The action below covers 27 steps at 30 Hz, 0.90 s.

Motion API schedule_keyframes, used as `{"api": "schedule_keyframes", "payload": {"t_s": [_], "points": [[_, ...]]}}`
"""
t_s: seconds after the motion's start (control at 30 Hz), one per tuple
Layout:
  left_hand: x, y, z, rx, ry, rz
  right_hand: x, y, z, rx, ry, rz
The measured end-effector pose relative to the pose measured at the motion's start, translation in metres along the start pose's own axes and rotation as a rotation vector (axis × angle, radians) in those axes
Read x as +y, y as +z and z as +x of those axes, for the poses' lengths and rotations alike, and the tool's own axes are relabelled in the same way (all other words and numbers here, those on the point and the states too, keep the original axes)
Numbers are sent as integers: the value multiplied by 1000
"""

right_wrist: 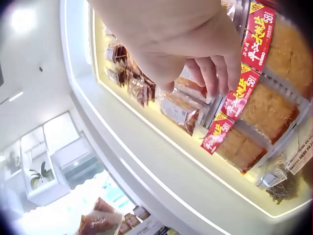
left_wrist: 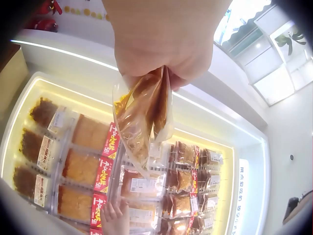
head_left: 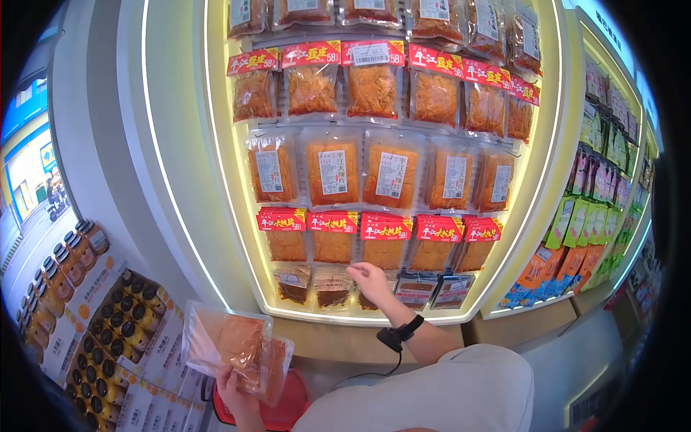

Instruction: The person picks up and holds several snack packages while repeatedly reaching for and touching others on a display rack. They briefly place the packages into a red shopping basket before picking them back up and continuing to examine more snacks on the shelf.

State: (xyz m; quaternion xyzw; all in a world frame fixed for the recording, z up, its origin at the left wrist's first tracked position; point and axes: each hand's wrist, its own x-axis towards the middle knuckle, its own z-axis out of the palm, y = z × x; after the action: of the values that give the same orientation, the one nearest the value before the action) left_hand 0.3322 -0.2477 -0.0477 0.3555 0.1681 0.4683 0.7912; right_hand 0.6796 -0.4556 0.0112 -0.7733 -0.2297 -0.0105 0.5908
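My left hand (head_left: 234, 392) grips flat, clear plastic snack packs (head_left: 241, 338) with orange-brown food inside, low at the left in the head view. From the left wrist, a bent clear pack (left_wrist: 142, 117) shows below the left hand (left_wrist: 164, 44), whose fingertips are hidden. In front of the lower shelf rows is my right hand (head_left: 371, 281), fingers loosely bent and holding nothing. Seen from its wrist, the right hand (right_wrist: 190, 49) overlaps hanging packs near the red-topped packs (right_wrist: 239, 93).
A lit display wall (head_left: 237, 180) carries several rows of hanging snack packs. Stacked boxes of jars (head_left: 126, 317) stand at the left. Below the held packs is a red basket (head_left: 288, 403). Another display (head_left: 583, 209) with green and orange packs lies to the right.
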Motion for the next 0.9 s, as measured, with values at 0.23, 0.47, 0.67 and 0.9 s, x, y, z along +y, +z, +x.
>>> {"api": "schedule_keyframes", "payload": {"t_s": [0.23,0.47,0.67,0.9], "points": [[-30,54,-14,-204,-30,570,-97,34,-135,-502,-867,-632],[-47,76,-32,-414,-24,744,-58,-3,-137,-809,-856,-695],[-69,91,-51,-390,-215,692,-14,-22,-151,-959,-864,-671],[-117,107,-47,-608,-203,954,14,-39,-153,-1041,-506,-236]]}}
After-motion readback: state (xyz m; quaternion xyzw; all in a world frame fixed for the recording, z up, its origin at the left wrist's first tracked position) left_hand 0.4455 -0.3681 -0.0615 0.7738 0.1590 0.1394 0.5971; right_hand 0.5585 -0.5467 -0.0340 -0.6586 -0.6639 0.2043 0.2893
